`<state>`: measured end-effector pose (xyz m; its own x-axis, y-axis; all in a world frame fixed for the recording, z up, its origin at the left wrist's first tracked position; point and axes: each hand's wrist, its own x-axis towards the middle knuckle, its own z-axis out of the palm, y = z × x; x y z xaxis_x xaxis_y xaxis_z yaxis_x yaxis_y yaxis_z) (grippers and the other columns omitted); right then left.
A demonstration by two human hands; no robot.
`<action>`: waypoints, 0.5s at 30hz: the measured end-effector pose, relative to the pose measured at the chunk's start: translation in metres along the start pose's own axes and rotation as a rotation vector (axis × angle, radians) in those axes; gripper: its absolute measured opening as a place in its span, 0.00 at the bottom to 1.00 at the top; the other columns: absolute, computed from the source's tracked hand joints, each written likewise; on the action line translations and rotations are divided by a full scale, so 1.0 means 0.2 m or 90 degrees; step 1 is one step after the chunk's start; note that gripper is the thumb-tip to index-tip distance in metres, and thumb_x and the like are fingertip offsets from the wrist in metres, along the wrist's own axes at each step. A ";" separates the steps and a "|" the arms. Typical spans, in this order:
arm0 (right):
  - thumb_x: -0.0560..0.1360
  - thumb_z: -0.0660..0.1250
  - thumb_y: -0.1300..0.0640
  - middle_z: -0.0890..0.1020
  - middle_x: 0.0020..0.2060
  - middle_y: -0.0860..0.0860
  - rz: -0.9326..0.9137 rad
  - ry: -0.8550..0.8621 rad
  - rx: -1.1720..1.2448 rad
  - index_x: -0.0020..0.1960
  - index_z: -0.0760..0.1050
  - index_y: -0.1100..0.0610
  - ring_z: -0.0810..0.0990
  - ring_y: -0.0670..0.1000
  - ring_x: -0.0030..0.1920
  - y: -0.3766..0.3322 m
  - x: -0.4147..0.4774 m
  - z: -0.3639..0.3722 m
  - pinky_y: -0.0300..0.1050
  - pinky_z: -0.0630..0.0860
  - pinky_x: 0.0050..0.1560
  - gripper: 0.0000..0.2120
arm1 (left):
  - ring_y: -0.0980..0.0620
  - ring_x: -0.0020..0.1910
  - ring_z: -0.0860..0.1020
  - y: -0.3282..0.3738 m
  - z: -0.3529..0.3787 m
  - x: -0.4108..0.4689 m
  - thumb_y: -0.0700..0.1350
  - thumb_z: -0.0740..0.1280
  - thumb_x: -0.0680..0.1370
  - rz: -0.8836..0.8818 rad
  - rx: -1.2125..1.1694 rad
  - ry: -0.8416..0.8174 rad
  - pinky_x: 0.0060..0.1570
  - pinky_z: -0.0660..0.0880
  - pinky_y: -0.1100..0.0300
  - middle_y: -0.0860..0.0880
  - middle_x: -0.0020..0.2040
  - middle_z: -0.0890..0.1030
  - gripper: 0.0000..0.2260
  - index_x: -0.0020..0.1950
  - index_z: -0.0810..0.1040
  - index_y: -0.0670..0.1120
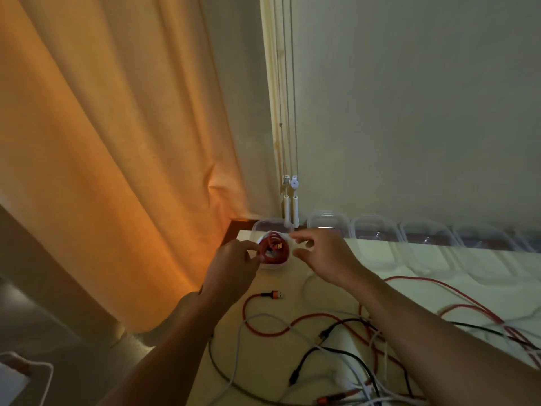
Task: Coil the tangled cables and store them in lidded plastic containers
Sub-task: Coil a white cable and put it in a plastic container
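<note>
Orange curtain point(117, 142) hangs left of my left hand point(234, 262). On the pale table point(415, 259), loose cables point(351, 341) tangle nearer me than both hands. Between them sits a clear container point(269, 266) holding the coiled red cable point(272, 250); my left fingers curl on its rim, and my right hand point(322, 253) curves beside it, grip too blurred to tell

clear plastic container point(272, 228), braided red cable point(273, 250), cloth curtain point(117, 142)

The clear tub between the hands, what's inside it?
A coiled red cable with an orange plug on top. The coil hides the bottom of the tub, and the left hand and right hand cover its sides.
</note>
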<state>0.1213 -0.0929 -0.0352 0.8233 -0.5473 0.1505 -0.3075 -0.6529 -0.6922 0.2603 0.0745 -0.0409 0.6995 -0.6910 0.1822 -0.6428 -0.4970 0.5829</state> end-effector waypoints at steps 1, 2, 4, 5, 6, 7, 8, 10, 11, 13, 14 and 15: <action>0.77 0.73 0.54 0.83 0.58 0.45 -0.002 0.004 -0.013 0.68 0.78 0.49 0.78 0.43 0.51 0.00 -0.06 -0.02 0.40 0.73 0.53 0.20 | 0.61 0.37 0.78 0.02 -0.01 -0.06 0.48 0.73 0.79 0.007 0.004 -0.001 0.34 0.70 0.70 0.56 0.38 0.80 0.10 0.60 0.84 0.50; 0.76 0.74 0.53 0.83 0.58 0.46 0.000 0.006 -0.024 0.68 0.78 0.49 0.78 0.43 0.51 -0.01 -0.13 -0.03 0.39 0.72 0.52 0.20 | 0.62 0.37 0.78 0.03 -0.03 -0.12 0.48 0.72 0.79 0.006 0.008 -0.008 0.34 0.69 0.73 0.57 0.39 0.80 0.11 0.61 0.84 0.51; 0.76 0.74 0.53 0.84 0.58 0.46 0.010 0.002 -0.042 0.67 0.79 0.49 0.80 0.44 0.52 -0.01 -0.25 -0.06 0.38 0.74 0.53 0.20 | 0.63 0.40 0.77 0.04 -0.03 -0.22 0.51 0.71 0.80 -0.016 0.033 -0.037 0.36 0.68 0.71 0.56 0.45 0.79 0.14 0.65 0.81 0.51; 0.76 0.75 0.53 0.84 0.57 0.46 0.020 -0.004 -0.044 0.67 0.79 0.49 0.80 0.45 0.53 -0.01 -0.32 -0.07 0.39 0.74 0.55 0.20 | 0.61 0.43 0.76 0.04 -0.03 -0.27 0.53 0.71 0.80 -0.040 0.061 -0.059 0.40 0.70 0.68 0.54 0.51 0.79 0.16 0.67 0.80 0.50; 0.75 0.75 0.53 0.85 0.57 0.46 0.030 -0.010 -0.046 0.67 0.79 0.49 0.80 0.45 0.54 -0.01 -0.38 -0.08 0.39 0.75 0.56 0.20 | 0.58 0.49 0.77 0.02 -0.02 -0.32 0.55 0.70 0.80 -0.064 0.101 -0.084 0.45 0.72 0.65 0.51 0.56 0.79 0.18 0.68 0.78 0.50; 0.75 0.75 0.53 0.85 0.56 0.46 0.040 -0.018 -0.046 0.66 0.80 0.49 0.81 0.45 0.54 0.00 -0.45 -0.09 0.39 0.75 0.56 0.19 | 0.54 0.54 0.78 0.00 -0.01 -0.36 0.57 0.69 0.80 -0.086 0.149 -0.118 0.51 0.75 0.60 0.50 0.59 0.78 0.19 0.67 0.78 0.49; 0.75 0.75 0.53 0.85 0.56 0.46 0.050 -0.027 -0.048 0.66 0.80 0.49 0.81 0.45 0.54 0.00 -0.50 -0.10 0.39 0.75 0.56 0.19 | 0.51 0.57 0.78 -0.01 0.00 -0.41 0.57 0.68 0.80 -0.103 0.191 -0.158 0.55 0.77 0.56 0.49 0.60 0.79 0.18 0.65 0.79 0.48; 0.76 0.74 0.52 0.85 0.56 0.46 0.058 -0.044 -0.049 0.65 0.80 0.49 0.81 0.44 0.53 0.02 -0.60 -0.09 0.38 0.76 0.55 0.18 | 0.50 0.55 0.80 -0.03 0.02 -0.48 0.55 0.66 0.82 -0.127 0.206 -0.200 0.57 0.79 0.50 0.49 0.55 0.81 0.12 0.57 0.80 0.48; 0.76 0.74 0.52 0.85 0.56 0.46 0.056 -0.051 -0.044 0.65 0.81 0.49 0.81 0.44 0.53 0.02 -0.63 -0.09 0.36 0.76 0.54 0.18 | 0.50 0.52 0.81 -0.03 0.02 -0.52 0.52 0.65 0.82 -0.134 0.180 -0.192 0.55 0.80 0.49 0.50 0.51 0.82 0.09 0.54 0.80 0.49; 0.76 0.74 0.53 0.85 0.56 0.46 0.038 -0.058 -0.032 0.65 0.81 0.49 0.80 0.40 0.51 0.01 -0.70 -0.09 0.26 0.71 0.51 0.17 | 0.55 0.43 0.81 0.01 0.00 -0.56 0.50 0.64 0.83 -0.128 0.089 -0.146 0.44 0.80 0.55 0.52 0.44 0.82 0.06 0.49 0.79 0.52; 0.77 0.73 0.52 0.85 0.57 0.46 0.027 -0.057 -0.025 0.65 0.81 0.50 0.79 0.39 0.51 0.01 -0.72 -0.08 0.23 0.69 0.49 0.16 | 0.58 0.39 0.80 0.06 -0.02 -0.58 0.50 0.64 0.84 -0.111 0.037 -0.120 0.39 0.76 0.60 0.52 0.41 0.82 0.07 0.48 0.79 0.53; 0.78 0.72 0.52 0.85 0.57 0.46 0.017 -0.053 -0.012 0.65 0.81 0.50 0.80 0.38 0.53 -0.01 -0.74 -0.09 0.21 0.68 0.49 0.16 | 0.60 0.36 0.79 0.12 -0.04 -0.60 0.50 0.64 0.84 -0.088 -0.010 -0.099 0.35 0.72 0.64 0.53 0.39 0.81 0.07 0.48 0.80 0.54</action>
<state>-0.0077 -0.0202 -0.0439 0.8518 -0.5189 0.0723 -0.3378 -0.6495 -0.6812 0.1635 0.1495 -0.0418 0.7230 -0.6904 -0.0245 -0.5382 -0.5852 0.6065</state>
